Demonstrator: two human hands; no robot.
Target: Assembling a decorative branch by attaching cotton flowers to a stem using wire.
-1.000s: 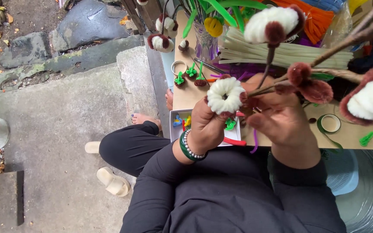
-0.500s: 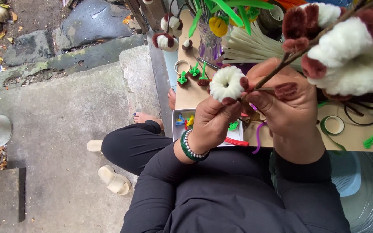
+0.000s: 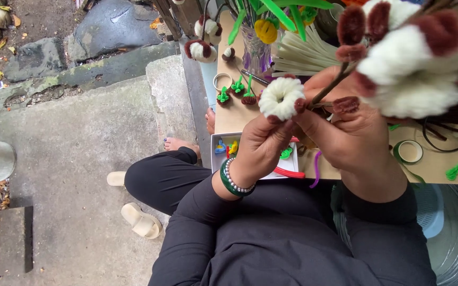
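My left hand (image 3: pixel 263 145) pinches a white fluffy pipe-cleaner flower (image 3: pixel 281 97) with brown tips, held up over the table edge. My right hand (image 3: pixel 348 132) grips brown stems (image 3: pixel 331 87) that lead up to a bunch of white and brown fuzzy flowers (image 3: pixel 409 58) close to the camera at the top right. Both hands touch each other where the single flower meets the stems. A green bangle and a bead bracelet (image 3: pixel 233 182) sit on my left wrist.
A low wooden table (image 3: pixel 441 169) carries a glass vase (image 3: pixel 256 53) with green leaves, small green and brown pieces (image 3: pixel 238 91), a tape ring (image 3: pixel 409 152) and a white tray (image 3: pixel 221 139) of coloured bits. Pale sandals (image 3: pixel 141 220) lie on the concrete floor at left.
The bunch of white and brown flowers has swung closer to the camera and fills more of the top right. Both hands stay together on the single white flower, lifted slightly.
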